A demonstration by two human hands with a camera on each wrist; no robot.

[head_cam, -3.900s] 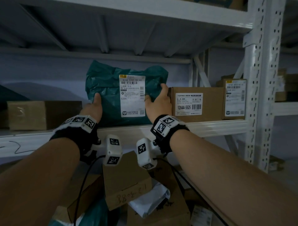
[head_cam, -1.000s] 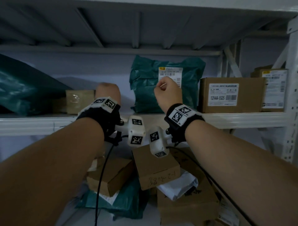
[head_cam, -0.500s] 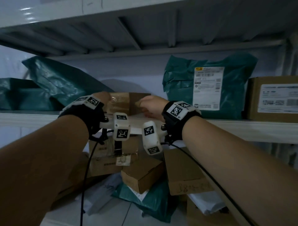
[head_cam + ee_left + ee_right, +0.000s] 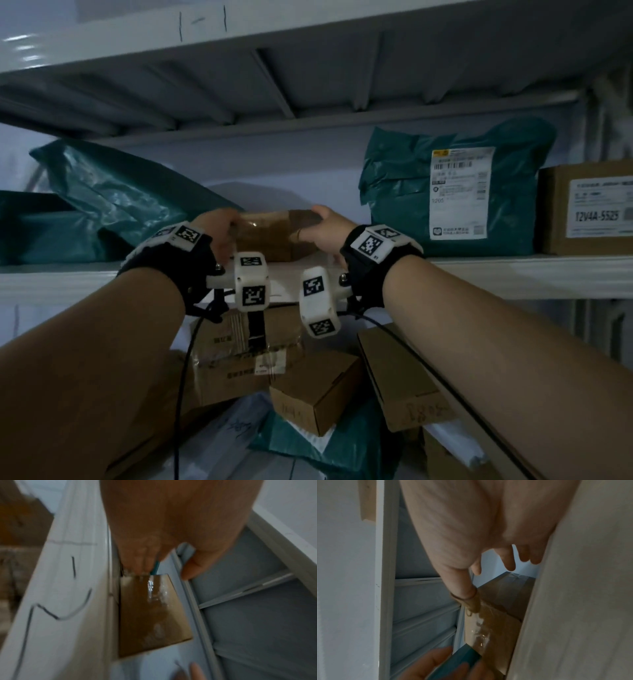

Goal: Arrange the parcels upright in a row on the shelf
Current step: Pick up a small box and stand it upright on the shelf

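A small brown taped cardboard box (image 4: 270, 236) sits on the white shelf (image 4: 513, 274), between green bags. My left hand (image 4: 219, 228) grips its left end and my right hand (image 4: 320, 224) grips its right end. The left wrist view shows the box (image 4: 150, 615) just past my left hand's fingers (image 4: 145, 561). In the right wrist view my thumb (image 4: 462, 588) presses on the box (image 4: 498, 608), with the other fingers (image 4: 510, 561) reaching behind it. A green parcel (image 4: 411, 192) with a white label stands upright to the right, beside a brown labelled box (image 4: 589, 205).
Crumpled green bags (image 4: 113, 192) lie and lean on the shelf at the left. The shelf above (image 4: 308, 44) hangs low over the parcels. Below the shelf, several cardboard boxes (image 4: 318, 387) and bags are piled on the floor.
Both hands left the upright green parcel and moved left along the shelf. They now hold the two ends of the small brown box.
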